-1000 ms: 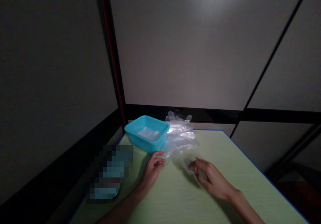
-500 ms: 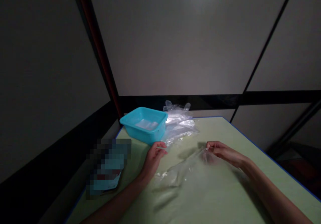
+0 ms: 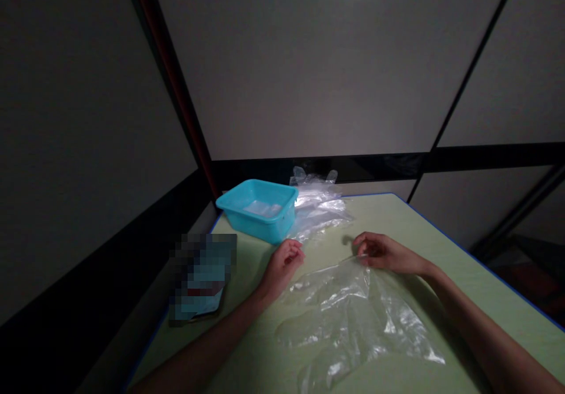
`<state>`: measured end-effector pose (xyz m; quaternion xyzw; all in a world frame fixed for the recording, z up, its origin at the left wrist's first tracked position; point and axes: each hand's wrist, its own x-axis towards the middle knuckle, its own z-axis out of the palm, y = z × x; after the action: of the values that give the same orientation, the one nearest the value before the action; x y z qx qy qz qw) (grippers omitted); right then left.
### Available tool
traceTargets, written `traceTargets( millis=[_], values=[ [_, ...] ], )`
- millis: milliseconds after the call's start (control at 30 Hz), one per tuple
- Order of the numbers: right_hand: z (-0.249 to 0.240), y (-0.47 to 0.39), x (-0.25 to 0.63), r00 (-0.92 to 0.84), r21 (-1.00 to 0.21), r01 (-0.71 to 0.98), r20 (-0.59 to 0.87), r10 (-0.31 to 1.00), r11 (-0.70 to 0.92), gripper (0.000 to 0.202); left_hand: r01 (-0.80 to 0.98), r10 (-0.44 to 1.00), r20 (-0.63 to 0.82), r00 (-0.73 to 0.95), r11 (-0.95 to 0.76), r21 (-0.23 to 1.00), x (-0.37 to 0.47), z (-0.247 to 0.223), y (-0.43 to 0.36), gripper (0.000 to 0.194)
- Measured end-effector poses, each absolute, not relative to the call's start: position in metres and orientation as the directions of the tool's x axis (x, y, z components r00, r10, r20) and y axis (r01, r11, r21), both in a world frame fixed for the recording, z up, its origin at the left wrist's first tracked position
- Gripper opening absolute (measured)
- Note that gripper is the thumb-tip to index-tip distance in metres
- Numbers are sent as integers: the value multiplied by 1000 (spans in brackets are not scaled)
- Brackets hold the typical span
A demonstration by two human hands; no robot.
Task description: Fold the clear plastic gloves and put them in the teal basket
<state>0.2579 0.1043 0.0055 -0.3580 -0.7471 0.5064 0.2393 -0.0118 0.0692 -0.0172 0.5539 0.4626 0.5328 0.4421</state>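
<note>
A clear plastic disposable glove (image 3: pixel 348 317) lies spread and wrinkled on the table in front of me, its finger parts pointing left. My right hand (image 3: pixel 382 254) is at the glove's far edge, fingers bent and apart, the thumb at or just over the plastic. No grip on it shows. Left of the glove's far edge is my left hand (image 3: pixel 285 261), loosely curled, a gap between thumb and fingers and nothing visible in it. Behind the left hand lies a heap of similar clear gloves (image 3: pixel 320 205), beside a turquoise plastic basin (image 3: pixel 265 226).
Inside the basin is some clear, whitish plastic (image 3: pixel 263 208). A blurred-out flat object (image 3: pixel 205 282) rests near the left edge of the pale green table (image 3: pixel 410 235). A grey panelled wall (image 3: pixel 309 76) rises behind the table, with another wall at the left.
The glove has come down from a lifted, bunched state to lie flatter on the table. My right hand has loosened from its pinch on the plastic. My left hand has shifted slightly right.
</note>
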Motion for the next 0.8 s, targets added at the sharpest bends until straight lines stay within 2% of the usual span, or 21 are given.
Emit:
traceTargets(
  millis=[133, 300, 500, 600, 700, 800],
  values=[
    [2, 101, 247, -645, -876, 341, 46, 763, 342, 33, 120, 984, 165, 73, -173, 978, -9, -19, 68, 16],
    [8, 97, 245, -693, -855, 360, 24, 721, 375, 34, 219, 973, 150, 173, -186, 958, -10, -15, 62, 19],
    [12, 94, 247, -712, -774, 428, 30, 702, 467, 44, 384, 792, 272, 547, -526, 759, -17, -7, 52, 30],
    [12, 93, 245, -740, -728, 422, 69, 669, 541, 32, 420, 767, 288, 574, -577, 700, -17, -9, 50, 28],
    [13, 92, 242, -758, -726, 390, 96, 645, 566, 13, 403, 765, 307, 566, -582, 706, -16, -11, 51, 19],
    [13, 91, 240, -714, -759, 423, 57, 698, 495, 15, 347, 797, 325, 509, -536, 770, -14, -13, 53, 13]
  ],
)
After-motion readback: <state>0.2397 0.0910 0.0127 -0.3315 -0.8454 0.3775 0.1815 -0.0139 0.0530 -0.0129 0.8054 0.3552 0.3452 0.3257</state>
